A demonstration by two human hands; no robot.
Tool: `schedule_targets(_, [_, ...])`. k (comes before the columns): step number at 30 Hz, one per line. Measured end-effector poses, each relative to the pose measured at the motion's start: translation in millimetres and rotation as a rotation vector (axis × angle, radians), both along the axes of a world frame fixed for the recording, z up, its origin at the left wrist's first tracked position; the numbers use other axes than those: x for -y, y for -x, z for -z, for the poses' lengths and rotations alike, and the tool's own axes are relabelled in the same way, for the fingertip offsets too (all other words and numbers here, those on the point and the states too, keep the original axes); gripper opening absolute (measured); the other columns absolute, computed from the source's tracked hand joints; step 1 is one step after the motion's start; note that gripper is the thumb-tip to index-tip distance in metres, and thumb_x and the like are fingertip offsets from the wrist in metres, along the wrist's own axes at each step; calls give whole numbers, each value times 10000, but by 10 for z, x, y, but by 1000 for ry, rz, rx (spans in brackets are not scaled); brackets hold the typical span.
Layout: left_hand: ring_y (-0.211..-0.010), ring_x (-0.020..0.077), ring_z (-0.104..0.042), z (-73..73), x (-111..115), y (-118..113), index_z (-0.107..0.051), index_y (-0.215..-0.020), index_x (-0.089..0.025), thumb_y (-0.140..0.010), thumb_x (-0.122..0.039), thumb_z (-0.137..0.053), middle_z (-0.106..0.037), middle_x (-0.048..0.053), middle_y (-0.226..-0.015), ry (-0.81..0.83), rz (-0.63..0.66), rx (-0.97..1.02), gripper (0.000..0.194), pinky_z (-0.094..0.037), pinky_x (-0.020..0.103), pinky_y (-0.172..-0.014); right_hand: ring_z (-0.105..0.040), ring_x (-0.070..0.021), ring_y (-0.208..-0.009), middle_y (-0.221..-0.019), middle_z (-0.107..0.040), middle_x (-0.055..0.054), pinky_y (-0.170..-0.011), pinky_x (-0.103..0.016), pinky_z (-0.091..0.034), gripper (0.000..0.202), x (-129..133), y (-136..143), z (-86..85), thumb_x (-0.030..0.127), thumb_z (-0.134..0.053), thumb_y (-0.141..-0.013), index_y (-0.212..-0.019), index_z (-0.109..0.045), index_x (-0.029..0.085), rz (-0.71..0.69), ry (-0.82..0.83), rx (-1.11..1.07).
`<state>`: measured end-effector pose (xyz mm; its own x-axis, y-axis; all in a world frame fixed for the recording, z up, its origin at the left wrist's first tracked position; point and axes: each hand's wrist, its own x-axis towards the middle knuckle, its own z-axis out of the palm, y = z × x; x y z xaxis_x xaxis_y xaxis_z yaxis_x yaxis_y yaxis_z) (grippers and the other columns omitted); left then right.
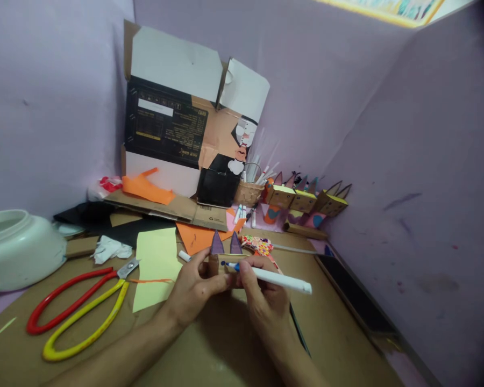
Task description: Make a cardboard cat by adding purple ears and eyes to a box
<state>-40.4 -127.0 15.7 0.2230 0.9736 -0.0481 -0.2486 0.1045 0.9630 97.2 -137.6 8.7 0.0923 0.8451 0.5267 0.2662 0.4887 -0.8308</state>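
In my left hand (196, 285) I grip a small cardboard box (214, 264) with two purple pointed ears standing on its top edge. Its front carries a dark blue dot, near the left side. My right hand (264, 287) is closed around a white marker (284, 279) with a blue tip, which points at the box front close to that dot. Whether the tip touches the cardboard I cannot tell. My fingers cover the lower and right parts of the box. Just behind my left hand lies a white marker cap or pen end (184, 256).
Red-and-yellow-handled scissors (119, 279) and pale yellow paper (155, 252) lie left, beside a white pot (22, 252). Behind stand a flattened carton (165, 123), a basket of markers (250, 192) and several eared cardboard figures (304, 200). A black flat object (355, 293) lies right.
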Motion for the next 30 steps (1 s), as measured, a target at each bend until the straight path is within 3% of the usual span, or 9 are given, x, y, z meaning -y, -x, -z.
schedule_targets(10, [-825, 193, -654, -29, 0, -12, -568, -1047, -167, -580, -189, -775, -717, 7, -838, 17, -29, 0, 511, -500, 236, -699, -532, -117, -601, -646, -579, 30, -567, -230, -431, 123, 18, 19, -41, 251, -540, -861, -758, -599, 217, 34, -23, 30])
schedule_targets(30, [-838, 202, -660, -34, 3, -19, -583, -1026, -169, -586, -138, -744, -725, 11, -860, -6, -19, -3, 469, -500, 243, -721, -528, -105, -573, -610, -578, 40, -542, -205, -419, 168, 11, 27, -46, 268, -540, -858, -712, -599, 210, 87, -10, 38])
